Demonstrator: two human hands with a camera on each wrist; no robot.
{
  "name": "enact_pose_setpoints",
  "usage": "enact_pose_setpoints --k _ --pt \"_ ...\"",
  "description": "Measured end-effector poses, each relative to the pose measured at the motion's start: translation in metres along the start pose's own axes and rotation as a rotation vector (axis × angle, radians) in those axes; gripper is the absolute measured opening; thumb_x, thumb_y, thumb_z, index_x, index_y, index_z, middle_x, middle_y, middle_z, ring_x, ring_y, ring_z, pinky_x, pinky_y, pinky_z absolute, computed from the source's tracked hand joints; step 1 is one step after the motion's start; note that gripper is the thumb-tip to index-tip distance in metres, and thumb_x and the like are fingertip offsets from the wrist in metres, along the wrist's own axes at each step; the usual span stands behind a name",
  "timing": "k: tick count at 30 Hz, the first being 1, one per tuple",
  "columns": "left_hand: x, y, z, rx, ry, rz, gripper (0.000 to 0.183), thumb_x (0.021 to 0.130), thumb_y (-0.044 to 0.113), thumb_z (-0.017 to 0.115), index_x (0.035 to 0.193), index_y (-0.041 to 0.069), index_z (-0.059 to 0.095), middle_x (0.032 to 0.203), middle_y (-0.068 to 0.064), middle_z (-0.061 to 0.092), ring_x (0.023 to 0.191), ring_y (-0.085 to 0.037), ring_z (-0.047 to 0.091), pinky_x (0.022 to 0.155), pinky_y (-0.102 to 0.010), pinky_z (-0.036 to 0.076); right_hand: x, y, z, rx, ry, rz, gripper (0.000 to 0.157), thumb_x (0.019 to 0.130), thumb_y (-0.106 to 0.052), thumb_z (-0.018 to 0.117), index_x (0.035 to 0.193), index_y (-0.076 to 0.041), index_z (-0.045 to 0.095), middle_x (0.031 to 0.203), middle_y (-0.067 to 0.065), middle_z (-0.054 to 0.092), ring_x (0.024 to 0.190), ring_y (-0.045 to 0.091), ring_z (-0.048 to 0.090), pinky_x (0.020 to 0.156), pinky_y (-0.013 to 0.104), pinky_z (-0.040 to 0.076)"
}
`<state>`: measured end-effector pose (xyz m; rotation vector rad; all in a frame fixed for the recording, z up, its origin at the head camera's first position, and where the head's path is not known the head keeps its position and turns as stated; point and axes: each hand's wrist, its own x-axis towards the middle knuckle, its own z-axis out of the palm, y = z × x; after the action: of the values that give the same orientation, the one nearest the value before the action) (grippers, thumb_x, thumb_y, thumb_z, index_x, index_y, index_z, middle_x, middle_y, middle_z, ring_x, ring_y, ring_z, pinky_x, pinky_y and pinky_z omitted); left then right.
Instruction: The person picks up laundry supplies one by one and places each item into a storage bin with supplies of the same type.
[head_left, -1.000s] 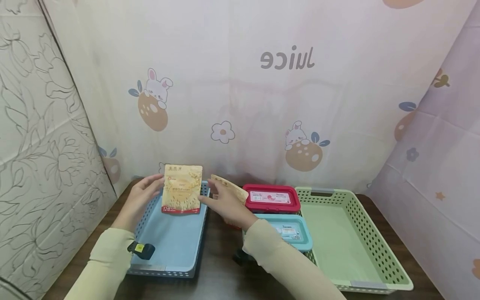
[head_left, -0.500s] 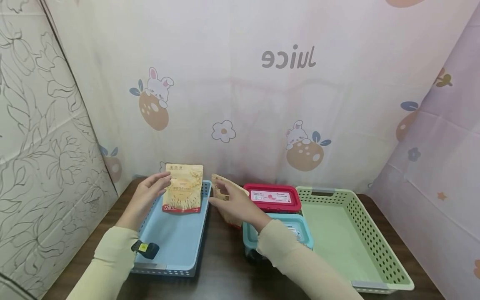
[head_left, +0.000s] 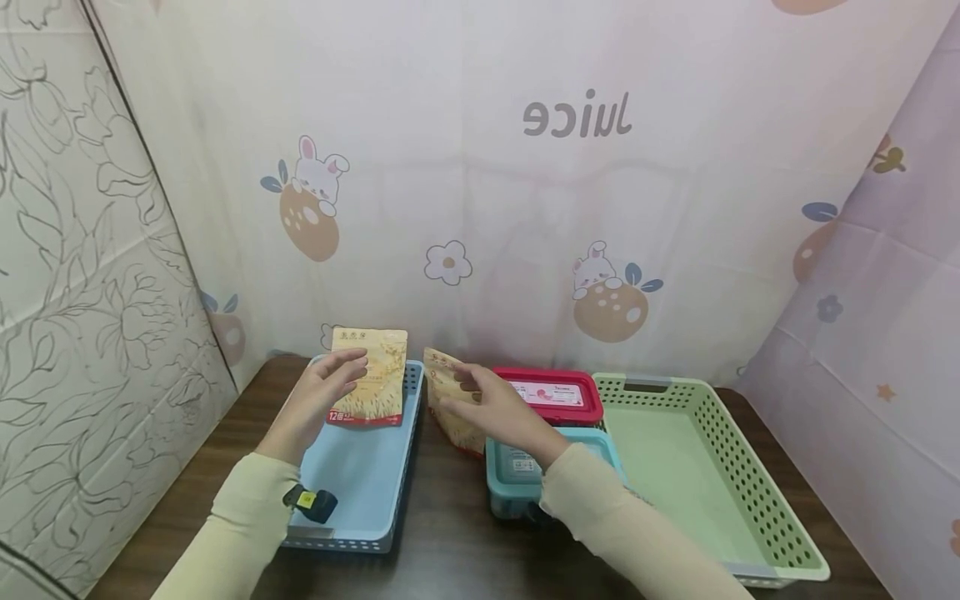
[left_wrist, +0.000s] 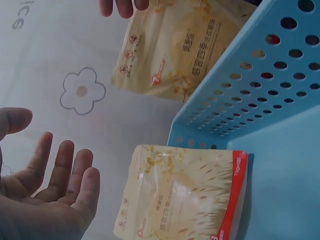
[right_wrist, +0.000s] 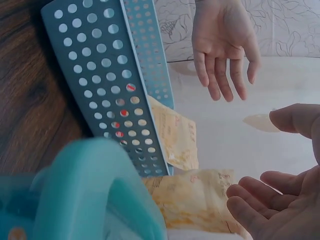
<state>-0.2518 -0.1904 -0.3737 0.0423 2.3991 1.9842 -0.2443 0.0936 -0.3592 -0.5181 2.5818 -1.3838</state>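
A yellow oat pouch point(head_left: 372, 377) with a red bottom band stands at the far end of the blue basket point(head_left: 352, 475), leaning on the curtain. My left hand point(head_left: 322, 400) is open beside it; in the left wrist view the left hand point(left_wrist: 50, 195) is spread, apart from the pouch point(left_wrist: 185, 195). A second pouch point(head_left: 450, 404) stands on the table between the blue basket and the boxes. My right hand point(head_left: 491, 404) is open at this pouch, fingers point(left_wrist: 117, 6) at its top edge. The right wrist view shows the right hand point(right_wrist: 280, 200) uncurled next to the second pouch point(right_wrist: 195, 200).
A red-lidded box point(head_left: 547, 393) and a teal-lidded box point(head_left: 517, 467) sit between the blue basket and a large green basket point(head_left: 675, 467). Printed curtains close in the back and both sides. The table point(head_left: 450, 542) is dark wood.
My left hand has let go of the first pouch, which now leans in the blue basket. My right hand left that pouch and moved right to the second pouch.
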Motion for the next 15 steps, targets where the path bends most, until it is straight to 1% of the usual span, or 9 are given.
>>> enact_pose_setpoints --k 2,7,12,13,15 --pt "0.001 0.001 0.003 -0.006 -0.014 0.001 0.061 0.103 0.04 0.055 0.15 0.004 0.04 0.156 -0.019 0.035 0.141 -0.035 0.038 0.117 -0.051 0.029 -0.003 0.001 -0.003 -0.01 0.016 0.002 0.077 0.087 -0.049 0.074 0.151 -0.019 0.042 0.142 0.001 0.051 0.13 0.025 0.05 0.098 0.047 0.052" --pt "0.003 0.001 0.013 -0.023 -0.033 -0.004 0.061 0.103 0.04 0.056 0.15 0.005 0.041 0.155 -0.019 0.037 0.141 -0.036 0.038 0.116 -0.052 0.029 -0.011 0.004 -0.01 -0.03 0.037 -0.007 0.073 0.088 -0.047 0.074 0.149 -0.019 0.045 0.141 0.001 0.053 0.129 0.024 0.051 0.1 0.048 0.051" --pt "0.006 0.001 0.025 -0.052 -0.049 -0.022 0.055 0.102 0.037 0.057 0.146 0.005 0.046 0.153 -0.017 0.041 0.139 -0.034 0.041 0.116 -0.051 0.03 -0.018 0.008 -0.014 -0.064 0.054 -0.012 0.074 0.087 -0.053 0.072 0.148 -0.019 0.047 0.14 0.0 0.054 0.128 0.023 0.052 0.1 0.048 0.05" --pt "0.007 0.0 0.027 -0.056 -0.051 -0.022 0.054 0.102 0.036 0.058 0.146 0.005 0.047 0.152 -0.016 0.042 0.139 -0.033 0.041 0.116 -0.05 0.031 -0.019 0.009 -0.015 -0.069 0.061 -0.009 0.073 0.087 -0.053 0.072 0.148 -0.02 0.047 0.14 -0.001 0.054 0.127 0.022 0.053 0.099 0.048 0.051" --pt "0.008 0.0 0.032 -0.064 -0.053 -0.021 0.052 0.102 0.035 0.058 0.144 0.005 0.049 0.151 -0.015 0.044 0.138 -0.033 0.042 0.116 -0.049 0.032 -0.021 0.012 -0.017 -0.07 0.075 -0.013 0.069 0.089 -0.047 0.073 0.147 -0.019 0.049 0.138 0.0 0.056 0.125 0.022 0.054 0.097 0.047 0.053"
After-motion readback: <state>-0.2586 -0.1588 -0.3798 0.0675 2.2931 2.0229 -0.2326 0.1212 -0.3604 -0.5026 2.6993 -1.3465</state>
